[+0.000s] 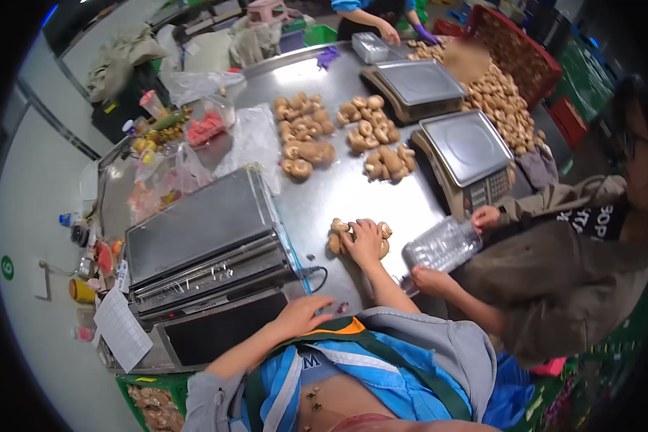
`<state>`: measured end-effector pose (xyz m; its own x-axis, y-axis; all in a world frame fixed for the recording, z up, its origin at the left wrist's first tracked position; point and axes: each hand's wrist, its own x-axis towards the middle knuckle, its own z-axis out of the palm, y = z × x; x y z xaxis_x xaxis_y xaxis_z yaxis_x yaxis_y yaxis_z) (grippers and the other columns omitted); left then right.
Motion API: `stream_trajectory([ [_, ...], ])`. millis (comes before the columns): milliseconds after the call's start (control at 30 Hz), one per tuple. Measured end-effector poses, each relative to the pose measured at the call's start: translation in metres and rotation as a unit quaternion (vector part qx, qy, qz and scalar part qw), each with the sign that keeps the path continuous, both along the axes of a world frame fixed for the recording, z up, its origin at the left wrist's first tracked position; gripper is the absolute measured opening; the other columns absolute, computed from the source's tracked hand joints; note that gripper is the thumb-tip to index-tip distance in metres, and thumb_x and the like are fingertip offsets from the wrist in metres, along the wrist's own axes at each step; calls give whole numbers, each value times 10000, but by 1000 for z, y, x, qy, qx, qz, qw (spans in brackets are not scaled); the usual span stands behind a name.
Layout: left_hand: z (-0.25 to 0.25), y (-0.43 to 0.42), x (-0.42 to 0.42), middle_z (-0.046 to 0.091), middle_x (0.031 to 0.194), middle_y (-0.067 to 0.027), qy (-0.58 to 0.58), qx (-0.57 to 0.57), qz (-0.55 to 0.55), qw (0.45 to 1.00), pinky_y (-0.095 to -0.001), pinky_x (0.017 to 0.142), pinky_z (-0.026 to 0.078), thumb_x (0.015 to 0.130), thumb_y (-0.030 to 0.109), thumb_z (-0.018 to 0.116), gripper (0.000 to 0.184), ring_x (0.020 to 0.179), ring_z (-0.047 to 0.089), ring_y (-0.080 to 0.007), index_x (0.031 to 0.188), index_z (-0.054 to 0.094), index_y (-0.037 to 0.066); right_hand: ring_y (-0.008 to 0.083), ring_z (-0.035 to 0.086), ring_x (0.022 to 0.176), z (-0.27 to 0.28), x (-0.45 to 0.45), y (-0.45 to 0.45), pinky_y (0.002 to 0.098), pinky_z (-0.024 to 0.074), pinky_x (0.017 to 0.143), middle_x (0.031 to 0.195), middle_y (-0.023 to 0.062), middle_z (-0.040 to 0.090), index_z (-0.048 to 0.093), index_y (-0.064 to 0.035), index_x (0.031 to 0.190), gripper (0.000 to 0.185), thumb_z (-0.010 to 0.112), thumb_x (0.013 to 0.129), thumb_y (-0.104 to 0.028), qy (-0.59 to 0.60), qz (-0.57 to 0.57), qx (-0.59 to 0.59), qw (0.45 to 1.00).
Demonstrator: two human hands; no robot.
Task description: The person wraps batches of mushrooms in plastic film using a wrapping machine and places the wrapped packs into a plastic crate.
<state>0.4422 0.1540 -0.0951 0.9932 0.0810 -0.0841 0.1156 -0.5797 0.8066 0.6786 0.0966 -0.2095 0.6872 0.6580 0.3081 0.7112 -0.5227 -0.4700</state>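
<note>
My right hand (367,242) lies over a small group of brown mushrooms (336,243) at the near part of the steel table, its fingers curved around them. Part of that group is hidden under the hand. My left hand (307,315) is held in front of my body, beside the wrapping machine (201,223), with fingers stretched out and nothing in them. Farther back stand several packs of mushrooms (306,126) in two rows. At my right, a co-worker's hands hold clear plastic trays (443,248).
Two weighing scales (466,147) stand right of the packs, with a heap of loose mushrooms (500,97) and a red crate (518,47) behind. Bags of fruit and a clear plastic sheet (254,144) lie at the left. Another person works at the far edge near a purple glove (327,57).
</note>
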Motion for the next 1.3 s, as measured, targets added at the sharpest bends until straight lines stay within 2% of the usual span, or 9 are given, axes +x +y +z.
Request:
stream_trajectory([
  [233, -89, -8, 114, 389, 1248, -216, -111, -62, 212, 969, -396, 996, 319, 782, 217, 640, 625, 1161, 389, -345, 1294, 339, 23, 329, 438, 1127, 13, 14, -51, 438, 307, 967, 1176, 186, 499, 520, -32, 1151, 467, 627, 779, -292, 87, -118, 162, 976],
  [300, -114, 4, 142, 376, 1251, -233, -117, -28, 363, 924, -406, 1010, 297, 788, 243, 633, 645, 1181, 367, -342, 1302, 324, 5, 368, 420, 1138, 6, 19, -66, 434, 332, 961, 1194, 235, 465, 433, 32, 1212, 538, 600, 810, -285, 243, -177, 166, 939],
  [400, -131, 12, 168, 452, 1161, -261, -77, 58, 446, 890, -408, 965, 353, 785, 266, 633, 626, 1097, 453, -346, 1254, 367, -52, 396, 401, 1148, -18, 4, -84, 437, 312, 982, 1226, 277, 416, 365, 72, 1253, 658, 620, 794, -325, 213, -157, 135, 955],
  [500, -154, 31, 179, 523, 1102, -264, 16, -142, 427, 893, -392, 920, 400, 814, 335, 587, 603, 1037, 511, -361, 1219, 417, -79, 415, 362, 1184, -32, 1, -86, 442, 284, 1009, 1275, 287, 364, 291, 76, 1305, 800, 644, 762, -393, 246, -190, 121, 943],
  [633, -183, 34, 186, 529, 1127, -273, -10, -102, 430, 897, -398, 904, 417, 856, 361, 533, 563, 1049, 530, -365, 1198, 455, -80, 387, 396, 1156, -30, 20, -75, 417, 336, 974, 1240, 251, 397, 319, 39, 1303, 794, 657, 744, -412, 216, -162, 114, 956],
  [933, -52, 74, 156, 447, 1172, -240, -185, -4, 364, 913, -391, 956, 362, 880, 270, 530, 541, 1078, 474, -332, 1269, 356, -62, 360, 416, 1148, 131, 9, -30, 406, 385, 938, 1269, 216, 352, 275, 7, 1323, 792, 685, 744, -345, 127, -36, 218, 967],
  [1000, -35, 116, 126, 468, 1172, -214, -224, -102, 393, 886, -376, 940, 379, 873, 253, 559, 545, 1073, 486, -295, 1281, 348, -42, 367, 407, 1157, 153, -6, 8, 397, 383, 944, 1268, 227, 357, 292, 17, 1314, 783, 690, 738, -335, 85, 10, 214, 973],
  [1133, 20, 174, 36, 519, 1134, -169, -246, -174, 509, 806, -326, 874, 432, 868, 241, 593, 496, 1015, 522, -235, 1245, 385, -6, 369, 409, 1156, 165, -60, 106, 384, 373, 958, 1274, 240, 357, 290, 23, 1315, 781, 681, 741, -336, 112, 138, 233, 956],
  [1300, -3, 274, -91, 568, 1036, -144, -240, -80, 588, 768, -308, 782, 467, 887, 289, 568, 420, 879, 565, -194, 1136, 439, -23, 393, 429, 1139, 160, -161, 203, 408, 383, 946, 1255, 254, 380, 291, 22, 1317, 777, 659, 750, -362, 199, 197, 136, 950],
])
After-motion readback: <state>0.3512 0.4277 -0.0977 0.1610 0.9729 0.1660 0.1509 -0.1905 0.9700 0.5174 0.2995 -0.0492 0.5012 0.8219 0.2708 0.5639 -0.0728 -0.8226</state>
